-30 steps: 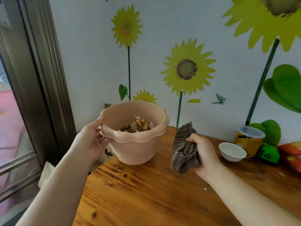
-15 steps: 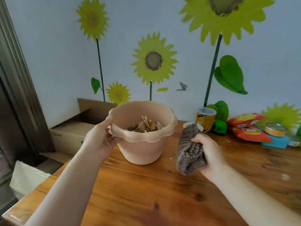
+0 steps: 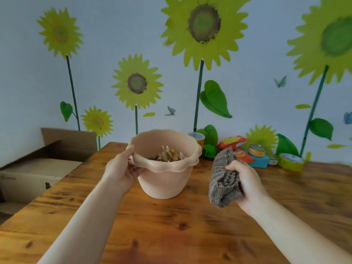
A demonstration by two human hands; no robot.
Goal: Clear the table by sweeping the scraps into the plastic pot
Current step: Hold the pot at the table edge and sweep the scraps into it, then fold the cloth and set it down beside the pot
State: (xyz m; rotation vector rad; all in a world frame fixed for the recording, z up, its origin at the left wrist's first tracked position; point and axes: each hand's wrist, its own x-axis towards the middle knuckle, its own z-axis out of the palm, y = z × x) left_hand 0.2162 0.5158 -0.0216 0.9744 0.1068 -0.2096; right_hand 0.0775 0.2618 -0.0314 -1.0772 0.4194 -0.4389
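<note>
Pale pink scalloped plastic pot (image 3: 165, 180) has come in from the table's left corner since a second ago. Left hand (image 3: 122, 168) grips its rim, thumb over the lip. Dry brown scraps (image 3: 169, 155) lie inside. Right hand (image 3: 245, 183), just right of that grip, is fisted round a folded grey fluffy cloth (image 3: 223, 180) above the wooden table (image 3: 171, 225). Sweeping here looks finished. Beyond the cloth hand, snack packets and tins (image 3: 257, 151) sit well apart. Open cardboard box (image 3: 38, 168) stands left of the pot hand.

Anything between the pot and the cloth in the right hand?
Head view: only a bare strip of wooden table between the pot and the grey cloth that the right hand grips. A small green box sits farther back.
</note>
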